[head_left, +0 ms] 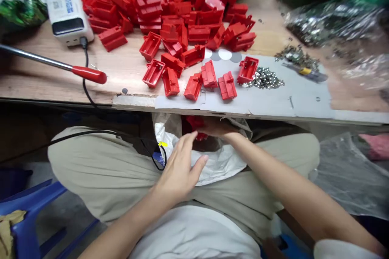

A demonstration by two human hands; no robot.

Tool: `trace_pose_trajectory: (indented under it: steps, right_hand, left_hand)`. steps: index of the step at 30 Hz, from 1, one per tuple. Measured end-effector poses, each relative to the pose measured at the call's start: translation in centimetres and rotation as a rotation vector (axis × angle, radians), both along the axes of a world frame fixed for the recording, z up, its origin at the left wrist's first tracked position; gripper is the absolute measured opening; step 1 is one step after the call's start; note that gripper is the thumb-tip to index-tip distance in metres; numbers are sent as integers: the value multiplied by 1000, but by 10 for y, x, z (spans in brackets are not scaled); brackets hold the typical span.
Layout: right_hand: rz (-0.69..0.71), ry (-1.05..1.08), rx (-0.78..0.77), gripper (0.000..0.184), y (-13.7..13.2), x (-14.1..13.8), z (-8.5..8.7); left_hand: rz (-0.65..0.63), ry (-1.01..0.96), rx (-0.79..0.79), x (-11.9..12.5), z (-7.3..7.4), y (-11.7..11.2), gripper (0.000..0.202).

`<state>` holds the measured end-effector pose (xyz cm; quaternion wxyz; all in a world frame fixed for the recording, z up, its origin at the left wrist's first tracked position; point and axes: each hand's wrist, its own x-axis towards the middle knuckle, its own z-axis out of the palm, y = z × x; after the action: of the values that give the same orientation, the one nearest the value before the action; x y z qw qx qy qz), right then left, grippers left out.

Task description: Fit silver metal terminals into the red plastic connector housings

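Sack work, by the look of it. White sack (220, 166) sat between the knees, mouth agape, just below the near edge of the tabletop (127, 62). Right hand (214, 126) was in the sack's mouth, beside red pieces (200, 136) in shadow there; fingers partly hidden, so could not tell whether they pinched one or merely touched. Left hand (180, 166) hovered over the sack's near side, thumb well apart from the fingers, nothing held.

Step in hand, my judgement: handling the red pieces at the sack. Next move seemed to call for a sure grip within that narrow opening, and clearance for the right wrist under the tabletop edge.

Pieces in the sack: saturated red, dim, outline unclear. Similar red housings (227, 85) lay along the tabletop's front, better lit: glossy, box-shaped, some open side up with small metal bits inside, others showing stepped backs. A large heap (148, 4) of the same stood behind, tumbled at all angles. Small shiny metal parts (269, 79) were piled near the rightmost housing.
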<state>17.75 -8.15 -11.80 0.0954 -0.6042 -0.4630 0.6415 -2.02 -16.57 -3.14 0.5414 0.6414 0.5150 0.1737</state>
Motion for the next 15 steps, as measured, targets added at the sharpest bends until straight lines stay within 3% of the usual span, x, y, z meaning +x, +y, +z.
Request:
trace_pose_trajectory:
  steps: [4, 7, 12, 15]
  right_hand:
    - [31, 39, -39, 21, -46, 4, 46]
    - [-87, 74, 94, 27, -79, -4, 73]
    - [-108, -175, 481, 36, -108, -23, 88]
    - [-144, -126, 500, 38, -115, -26, 91]
  left_hand:
    - [343, -358, -346, 14, -17, 5, 75]
    - [402, -561, -421, 30, -25, 6, 72]
    - [520, -761, -480, 43, -22, 0, 47]
    - [583, -869, -625, 37, -16, 0, 38]
